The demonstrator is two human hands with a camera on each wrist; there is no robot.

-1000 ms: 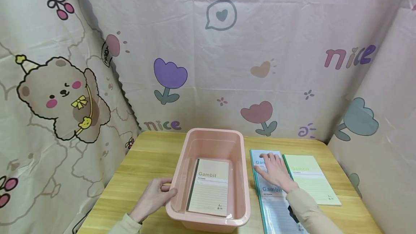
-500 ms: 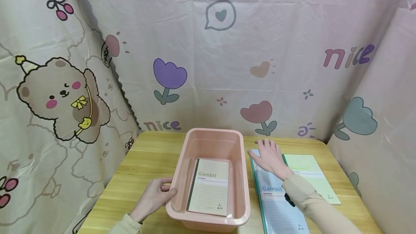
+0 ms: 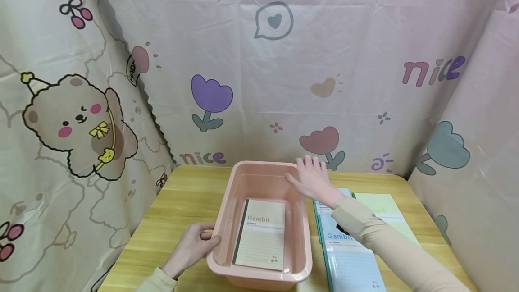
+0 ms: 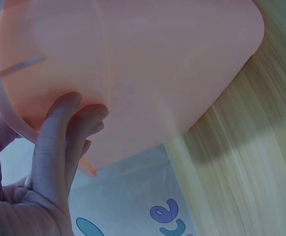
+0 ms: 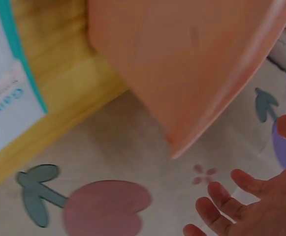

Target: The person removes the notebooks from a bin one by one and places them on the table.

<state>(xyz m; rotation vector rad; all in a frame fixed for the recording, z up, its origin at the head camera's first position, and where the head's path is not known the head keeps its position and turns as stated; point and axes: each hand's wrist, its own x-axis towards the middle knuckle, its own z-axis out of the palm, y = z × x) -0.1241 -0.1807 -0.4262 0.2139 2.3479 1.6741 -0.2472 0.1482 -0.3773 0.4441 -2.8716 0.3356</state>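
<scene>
A pink plastic basin (image 3: 263, 277) stands on the table, with a cream Gambit notebook (image 3: 261, 238) lying flat inside it. My left hand (image 3: 192, 246) grips the basin's left rim near the front corner; in the left wrist view its fingers (image 4: 54, 142) press against the outer wall. Over the far right corner of the basin is my right hand (image 3: 312, 179), fingers spread and nothing in them. In the right wrist view, that hand's fingers (image 5: 221, 201) show apart from the basin's wall (image 5: 182, 54).
Right of the basin, two blue Gambit notebooks overlap, the nearer blue notebook (image 3: 352, 265) lying over the farther blue notebook (image 3: 344, 191). A yellow-green notebook (image 3: 373, 199) lies beside them, partly hidden by the right sleeve (image 3: 389, 233). A patterned curtain (image 3: 243, 80) hangs behind the wooden table (image 3: 194, 193).
My right hand has left the blue notebooks and moved left and away from me to the basin's far right corner. The left hand has stayed on the rim.
</scene>
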